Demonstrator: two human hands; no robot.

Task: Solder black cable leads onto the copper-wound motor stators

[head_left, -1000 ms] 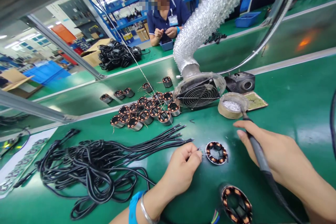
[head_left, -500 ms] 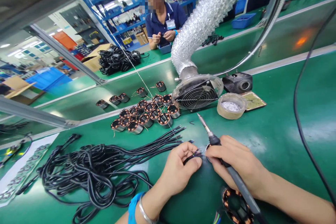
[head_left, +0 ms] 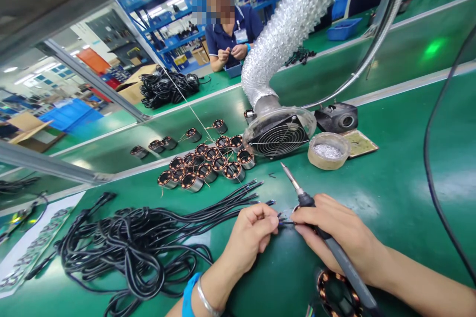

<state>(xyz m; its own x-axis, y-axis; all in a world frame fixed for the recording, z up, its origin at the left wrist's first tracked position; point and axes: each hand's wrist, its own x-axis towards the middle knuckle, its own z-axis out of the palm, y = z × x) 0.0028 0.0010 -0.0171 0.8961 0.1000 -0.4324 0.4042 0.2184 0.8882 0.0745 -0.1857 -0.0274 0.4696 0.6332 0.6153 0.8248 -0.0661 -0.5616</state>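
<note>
My left hand pinches the end of a thin black wire on the green bench. My right hand meets it from the right, fingertips on the same wire, while gripping a soldering iron whose tip points up and away. The small copper-wound stator the wire belongs to is almost hidden under my right hand. A second stator lies near the bottom edge under my right forearm.
A pile of black cables lies to the left. Several wound stators cluster behind the hands. A fume fan on a foil duct, a solder-dross cup and a sponge tray stand beyond. A co-worker sits opposite.
My right hand swung the soldering iron from the dross cup over to the stator and now fingers the wire with my left hand; the iron tip points upward.
</note>
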